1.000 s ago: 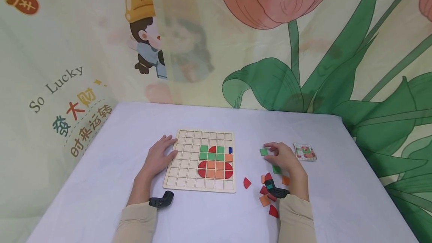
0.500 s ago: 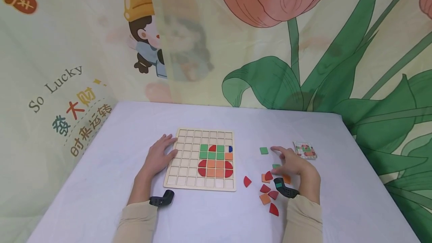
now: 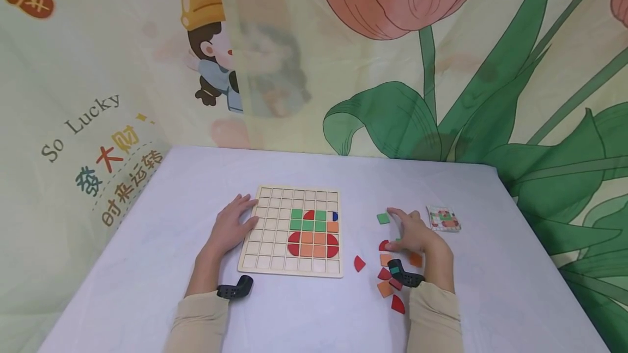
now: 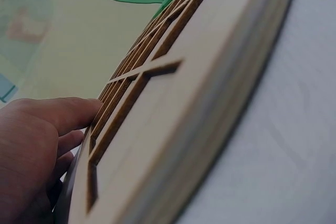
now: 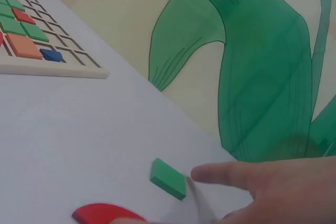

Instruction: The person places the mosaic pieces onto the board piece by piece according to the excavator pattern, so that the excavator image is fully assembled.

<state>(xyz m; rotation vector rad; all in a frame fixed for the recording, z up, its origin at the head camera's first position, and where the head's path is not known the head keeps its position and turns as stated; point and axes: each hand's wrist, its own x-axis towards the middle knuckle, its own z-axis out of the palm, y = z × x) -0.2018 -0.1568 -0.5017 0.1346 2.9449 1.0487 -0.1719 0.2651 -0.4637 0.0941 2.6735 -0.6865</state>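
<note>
Head view is showing the person's left hand [image 3: 230, 229] lying flat, fingers straight and relaxed, at the board's nine o'clock edge, steadying it and holding nothing. The left wrist view is confirming this: the fingers [image 4: 50, 115] are resting against the side of the wooden grid board [image 3: 290, 231].

On that board a picture is taking shape, and I would judge it well short of finished. Green squares [image 3: 308, 221] are sitting in two rows near the middle, with a red piece among them and a small blue piece [image 3: 335, 215] at their three o'clock. Below, orange squares flanked by red rounded pieces [image 3: 313, 245] are forming a second block. Most cells, all along the nine o'clock side and the twelve and six o'clock rows, are standing empty.

Moving right, a red quarter piece [image 3: 359, 264] is lying alone on the table [image 3: 147, 222]. Next, a loose heap of red and orange pieces [image 3: 387, 282] is waiting at the right hand's seven o'clock. The right hand [image 3: 414, 236] is hovering low over the pieces, fingers stretched out and gripping nothing; its forefinger is pointing at a loose green square [image 3: 383, 218], just beside it in the right wrist view [image 5: 168, 179], while a red piece [image 3: 383, 245] is lying under the thumb.

At the hand's two o'clock a small pattern card [image 3: 444, 219] is lying flat. Nothing is blocking the path back to the board.
</note>
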